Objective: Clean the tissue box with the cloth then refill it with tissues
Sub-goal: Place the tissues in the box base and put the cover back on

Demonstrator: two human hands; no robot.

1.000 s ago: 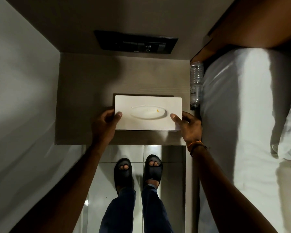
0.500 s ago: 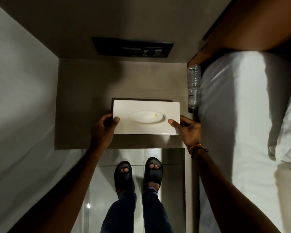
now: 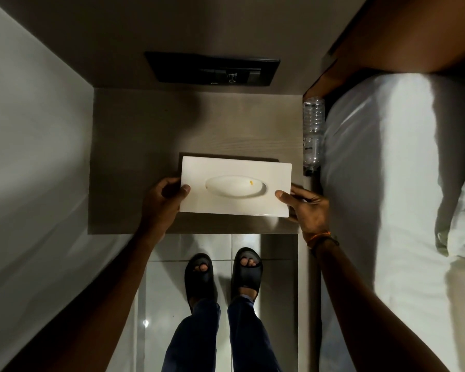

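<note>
A white rectangular tissue box [image 3: 234, 208] with an oval opening on top and a tiny yellow speck in it is over the front half of a wooden bedside table [image 3: 151, 135]. My left hand [image 3: 163, 202] grips its left end, thumb on the top face and fingers curled round the side. My right hand [image 3: 305, 208] grips the right end the same way, thumb on top. An orange band is on the right wrist. No cloth and no loose tissues are in view.
A black switch panel [image 3: 212, 68] is on the wall behind the table. A clear plastic bottle [image 3: 313, 132] stands at the table's right edge against a white bed [image 3: 392, 183]. A grey wall is on the left. My sandalled feet stand on tiled floor below.
The box stays held at both ends in both hands. The view has shifted slightly, so the table and box sit a little lower in the frame.
</note>
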